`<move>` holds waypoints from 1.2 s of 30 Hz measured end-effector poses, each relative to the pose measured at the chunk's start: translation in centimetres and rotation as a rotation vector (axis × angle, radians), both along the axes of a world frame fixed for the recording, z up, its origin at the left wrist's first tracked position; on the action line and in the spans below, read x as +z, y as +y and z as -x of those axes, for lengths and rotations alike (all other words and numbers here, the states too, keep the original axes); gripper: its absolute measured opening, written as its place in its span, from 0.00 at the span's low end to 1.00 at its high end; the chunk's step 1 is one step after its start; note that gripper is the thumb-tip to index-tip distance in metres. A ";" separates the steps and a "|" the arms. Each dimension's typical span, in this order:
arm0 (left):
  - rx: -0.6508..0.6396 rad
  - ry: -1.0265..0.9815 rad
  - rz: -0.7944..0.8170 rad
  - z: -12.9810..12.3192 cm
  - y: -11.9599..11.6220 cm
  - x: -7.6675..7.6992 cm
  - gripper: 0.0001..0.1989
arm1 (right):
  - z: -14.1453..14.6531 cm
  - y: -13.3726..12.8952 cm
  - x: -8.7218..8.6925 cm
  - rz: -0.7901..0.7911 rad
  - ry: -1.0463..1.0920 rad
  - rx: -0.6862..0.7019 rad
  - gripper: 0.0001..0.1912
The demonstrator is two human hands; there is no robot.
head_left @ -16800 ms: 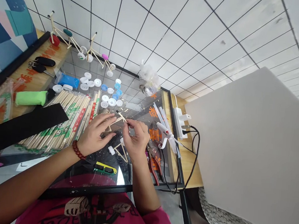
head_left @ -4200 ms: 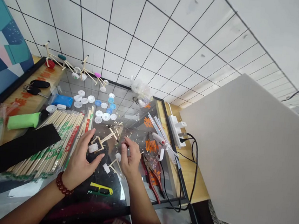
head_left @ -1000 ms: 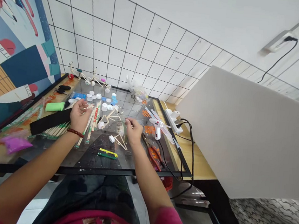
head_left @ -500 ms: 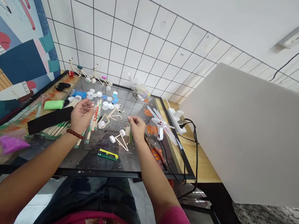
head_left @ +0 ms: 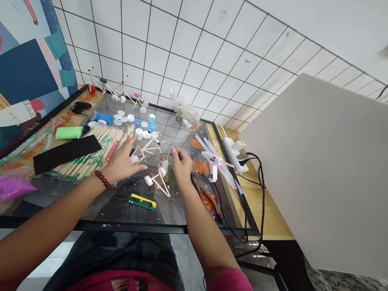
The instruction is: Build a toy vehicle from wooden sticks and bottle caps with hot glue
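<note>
My left hand (head_left: 121, 162) is open, thumb and fingers spread, with nothing seen in it. It hovers beside a wooden-stick frame (head_left: 144, 150) with a white bottle cap at its near end. My right hand (head_left: 181, 166) is closed, thumb and fingertips pressed together; whatever they hold, if anything, is too small to make out. Just left of it stands a roll of tape (head_left: 165, 163), partly covered. In front lies a smaller stick piece with two white caps (head_left: 148, 180). Nearer the table edge are green-and-yellow thread snips (head_left: 143, 202).
Paper-wrapped chopsticks (head_left: 90, 154) lie at left under a black strip (head_left: 66, 154). Behind them are loose bottle caps (head_left: 139, 132). A white glue gun (head_left: 213, 165), glue sticks and pliers (head_left: 211, 201) lie at right, with cables by a power strip (head_left: 236, 155). Finished stick models line the back.
My left hand has moved right and nearer, from above the chopsticks to beside the stick frame, and its fingers have spread. My right hand stays pinched in nearly the same place. The view has shifted slightly.
</note>
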State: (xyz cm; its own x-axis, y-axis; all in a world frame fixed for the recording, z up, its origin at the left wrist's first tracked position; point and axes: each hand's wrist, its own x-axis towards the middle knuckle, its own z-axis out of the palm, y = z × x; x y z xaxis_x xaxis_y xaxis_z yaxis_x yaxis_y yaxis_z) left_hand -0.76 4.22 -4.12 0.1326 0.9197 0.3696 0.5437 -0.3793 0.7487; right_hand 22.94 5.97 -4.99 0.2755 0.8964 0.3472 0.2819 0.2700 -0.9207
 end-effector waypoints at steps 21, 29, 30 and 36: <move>0.020 -0.242 0.036 -0.7 1.6 -2.5 0.38 | -0.3 0.0 -0.1 0.007 -0.018 0.001 0.21; -0.003 -0.328 0.026 -1.0 1.7 -3.0 0.38 | -0.3 -0.1 -0.1 0.019 -0.024 0.008 0.20; -0.002 -0.321 0.019 -1.0 1.7 -2.9 0.38 | -0.3 -0.1 -0.1 0.020 -0.026 0.010 0.19; -0.038 -0.309 -0.011 -1.3 1.1 -2.5 0.34 | -0.3 -0.3 0.0 0.029 -0.054 0.006 0.19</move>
